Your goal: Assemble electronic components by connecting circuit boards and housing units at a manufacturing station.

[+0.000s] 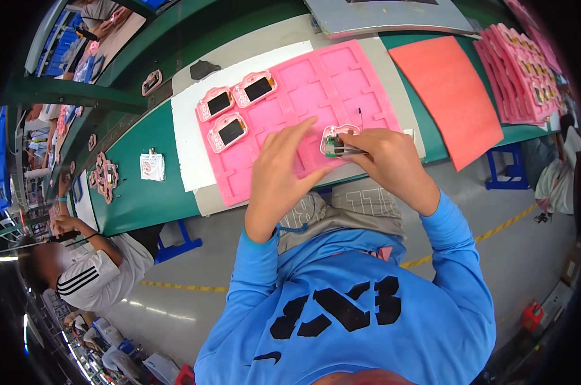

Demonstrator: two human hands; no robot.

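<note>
A pink-framed housing (325,149) with a small green circuit board (332,144) inside lies near the front of the pink foam tray (313,90). My right hand (393,163) is closed on slim metal tweezers (350,151), whose tips point at the board; whether they touch it I cannot tell. A thin dark wire stands up beside the housing. To its left, my left hand (279,176) hovers over the tray with thumb and fingers spread, holding nothing. Several pink-framed devices with dark screens, such as this one (229,132), sit in the tray's left pockets.
An orange-red foam sheet (454,96) lies to the right, with a stack of filled pink trays (518,77) beyond. Left on the green bench are a small white packet (152,167) and more pink parts (103,178). Another person (98,263) works at the far left.
</note>
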